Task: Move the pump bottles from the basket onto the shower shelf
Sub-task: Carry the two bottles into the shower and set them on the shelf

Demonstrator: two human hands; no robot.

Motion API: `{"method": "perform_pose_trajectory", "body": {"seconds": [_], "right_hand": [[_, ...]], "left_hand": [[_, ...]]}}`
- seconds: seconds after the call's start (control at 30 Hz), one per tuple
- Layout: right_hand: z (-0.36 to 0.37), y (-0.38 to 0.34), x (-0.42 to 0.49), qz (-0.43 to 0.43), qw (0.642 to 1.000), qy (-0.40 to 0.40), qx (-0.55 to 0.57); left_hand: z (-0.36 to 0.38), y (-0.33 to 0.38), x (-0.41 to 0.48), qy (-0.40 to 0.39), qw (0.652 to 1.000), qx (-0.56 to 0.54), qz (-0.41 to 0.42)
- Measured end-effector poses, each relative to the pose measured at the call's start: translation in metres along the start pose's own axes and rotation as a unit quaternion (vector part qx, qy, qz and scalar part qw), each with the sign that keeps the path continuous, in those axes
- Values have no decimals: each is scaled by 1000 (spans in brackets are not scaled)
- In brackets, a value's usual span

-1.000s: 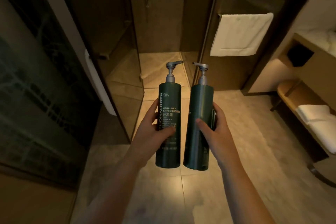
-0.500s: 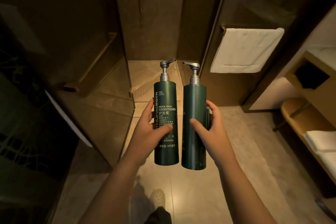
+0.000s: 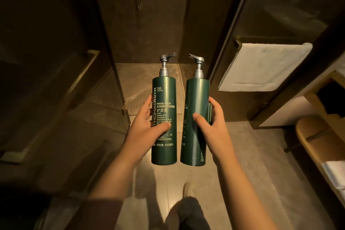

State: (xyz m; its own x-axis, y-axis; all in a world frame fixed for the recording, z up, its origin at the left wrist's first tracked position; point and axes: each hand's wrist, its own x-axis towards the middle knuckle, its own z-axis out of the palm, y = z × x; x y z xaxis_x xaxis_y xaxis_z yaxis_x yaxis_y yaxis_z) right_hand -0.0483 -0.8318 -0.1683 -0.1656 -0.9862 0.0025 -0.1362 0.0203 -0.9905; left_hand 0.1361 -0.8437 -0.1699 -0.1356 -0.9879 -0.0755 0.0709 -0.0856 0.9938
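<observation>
Two tall dark green pump bottles with silver pumps are held upright side by side at chest height. My left hand [image 3: 144, 127] grips the conditioner bottle [image 3: 164, 95], its label facing me. My right hand [image 3: 212, 129] grips the second green bottle [image 3: 196, 97], whose label is turned away. The bottles nearly touch. Behind them the shower stall floor [image 3: 147, 78] shows through the open doorway. A dim ledge or rail [image 3: 84, 76] runs along the left wall inside the stall. No basket is in view.
A glass shower panel edge [image 3: 119, 87] stands left of the opening. A white towel [image 3: 261, 67] hangs on a bar on the dark wall to the right. Wooden shelving [image 3: 317, 136] with folded towels sits at far right. My leg and foot [image 3: 186, 192] are on the tiled floor.
I have stepped forward toward the shower doorway with both bottles still held; the stall, towel and glass panel appear closer, and my foot has come into view below.
</observation>
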Motion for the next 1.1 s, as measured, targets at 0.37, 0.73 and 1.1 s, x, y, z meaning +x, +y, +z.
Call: {"method": "perform_pose_trajectory", "body": {"seconds": [0.37, 0.73, 1.1], "right_hand": [[-10, -13, 219, -22, 995, -98, -4], [-9, -13, 401, -35, 984, -171, -23], [96, -17, 557, -29, 978, -205, -39]], "left_hand": [[15, 22, 184, 98, 995, -11, 23], [23, 26, 340, 179, 984, -4, -1], [-70, 30, 495, 206, 978, -17, 10]]}}
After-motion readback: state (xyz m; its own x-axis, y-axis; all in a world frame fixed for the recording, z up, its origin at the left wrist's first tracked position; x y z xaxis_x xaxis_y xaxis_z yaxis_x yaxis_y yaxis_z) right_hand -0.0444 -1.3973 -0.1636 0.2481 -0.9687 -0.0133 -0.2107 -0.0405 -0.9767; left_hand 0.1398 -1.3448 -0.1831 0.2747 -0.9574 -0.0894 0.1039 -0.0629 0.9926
